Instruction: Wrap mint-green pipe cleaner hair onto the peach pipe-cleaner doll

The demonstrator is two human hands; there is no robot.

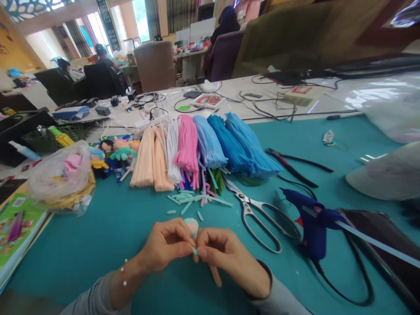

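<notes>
Plastic bag of scraps sat far left, small dolls behind it. Left hand and right hand met low centre over the teal mat, both pinched tight on a small pale pipe-cleaner piece. Pipe-cleaner bundles behind; scissors, then blue glue gun, right.

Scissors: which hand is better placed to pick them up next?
Probably the right hand. The scissors lie on the teal mat just off its side, handles toward the person. The left hand sits farther away; both pinch a small peach piece.
</notes>
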